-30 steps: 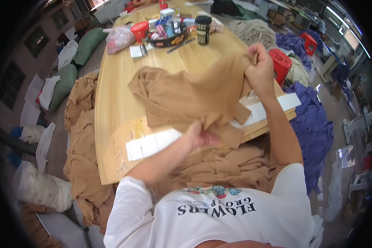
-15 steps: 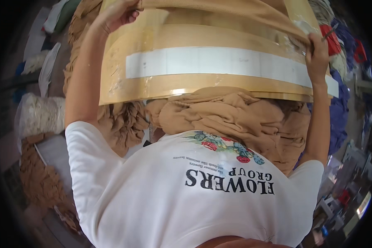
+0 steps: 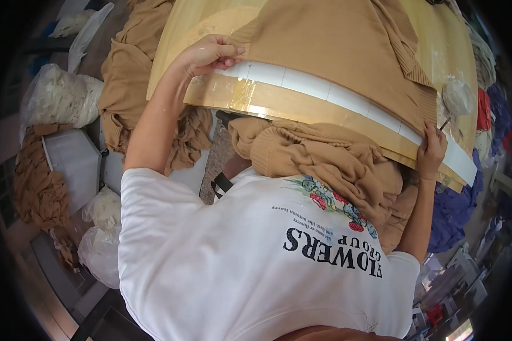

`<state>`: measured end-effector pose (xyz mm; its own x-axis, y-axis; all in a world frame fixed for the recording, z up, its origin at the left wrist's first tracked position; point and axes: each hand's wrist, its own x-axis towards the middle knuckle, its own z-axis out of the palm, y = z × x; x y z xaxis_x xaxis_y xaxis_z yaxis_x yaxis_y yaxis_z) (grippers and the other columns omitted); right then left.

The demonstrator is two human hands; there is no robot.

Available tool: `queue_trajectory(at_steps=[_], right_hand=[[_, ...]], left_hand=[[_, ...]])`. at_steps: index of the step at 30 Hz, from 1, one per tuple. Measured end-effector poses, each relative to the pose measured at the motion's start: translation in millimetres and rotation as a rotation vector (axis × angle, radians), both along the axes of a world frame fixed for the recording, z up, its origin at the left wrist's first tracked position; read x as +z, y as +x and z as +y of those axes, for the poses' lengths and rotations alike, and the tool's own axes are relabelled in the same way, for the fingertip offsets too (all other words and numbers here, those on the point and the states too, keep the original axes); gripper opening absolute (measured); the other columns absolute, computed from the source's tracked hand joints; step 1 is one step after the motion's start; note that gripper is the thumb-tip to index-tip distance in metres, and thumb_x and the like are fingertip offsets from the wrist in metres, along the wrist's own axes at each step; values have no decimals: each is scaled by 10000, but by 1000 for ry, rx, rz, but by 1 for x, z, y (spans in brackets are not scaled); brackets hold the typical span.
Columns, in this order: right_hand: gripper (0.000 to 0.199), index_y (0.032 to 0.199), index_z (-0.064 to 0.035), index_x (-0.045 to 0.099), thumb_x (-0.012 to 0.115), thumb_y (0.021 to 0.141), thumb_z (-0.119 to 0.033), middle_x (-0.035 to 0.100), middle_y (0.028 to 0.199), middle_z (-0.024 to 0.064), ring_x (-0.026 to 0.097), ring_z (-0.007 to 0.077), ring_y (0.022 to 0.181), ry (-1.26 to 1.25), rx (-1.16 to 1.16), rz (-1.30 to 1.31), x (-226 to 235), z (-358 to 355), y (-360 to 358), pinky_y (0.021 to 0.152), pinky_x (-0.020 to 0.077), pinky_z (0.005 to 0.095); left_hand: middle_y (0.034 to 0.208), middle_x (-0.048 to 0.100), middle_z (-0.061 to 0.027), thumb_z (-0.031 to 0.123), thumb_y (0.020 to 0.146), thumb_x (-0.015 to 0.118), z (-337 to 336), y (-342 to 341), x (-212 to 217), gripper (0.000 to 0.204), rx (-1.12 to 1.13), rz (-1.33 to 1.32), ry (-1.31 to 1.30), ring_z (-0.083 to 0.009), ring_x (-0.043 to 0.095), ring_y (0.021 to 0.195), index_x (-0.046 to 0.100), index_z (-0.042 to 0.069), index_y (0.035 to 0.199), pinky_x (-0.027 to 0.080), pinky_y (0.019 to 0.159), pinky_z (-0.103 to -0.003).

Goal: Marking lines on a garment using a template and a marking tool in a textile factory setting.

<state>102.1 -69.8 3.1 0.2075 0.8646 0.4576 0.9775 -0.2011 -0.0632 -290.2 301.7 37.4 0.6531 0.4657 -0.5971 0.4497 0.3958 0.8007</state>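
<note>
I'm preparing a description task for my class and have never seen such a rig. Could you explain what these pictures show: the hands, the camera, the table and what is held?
There is no machine: these are a person's bare hands. A fisheye camera worn on the head looks down, so straight edges bend. A tan knitted garment with ribbed edges lies on a wooden table, partly over a lined white strip. The left hand pinches one edge. The right hand is at the opposite edge, with a thin dark tool jutting from its fingers; its exact kind is unclear.
</note>
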Motion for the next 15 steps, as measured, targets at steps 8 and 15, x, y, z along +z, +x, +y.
queue_trajectory(at_steps=[8,15], right_hand=[[357,1059,-35,613,539,742,109,630,989,109,574,284,903,10,2,16,-1,2,-2,796,457,347],[343,1043,-30,608,540,737,109,631,1000,108,571,291,893,-8,-16,10,7,-11,4,780,453,359]], left_hand=[[646,563,-12,81,817,639,0,-3,4,93,-6,-9,56,-55,508,530,574,29,774,387,466,-171],[654,600,-33,152,781,653,-20,26,-2,167,-108,270,476,-106,541,530,613,-5,817,438,503,-236]])
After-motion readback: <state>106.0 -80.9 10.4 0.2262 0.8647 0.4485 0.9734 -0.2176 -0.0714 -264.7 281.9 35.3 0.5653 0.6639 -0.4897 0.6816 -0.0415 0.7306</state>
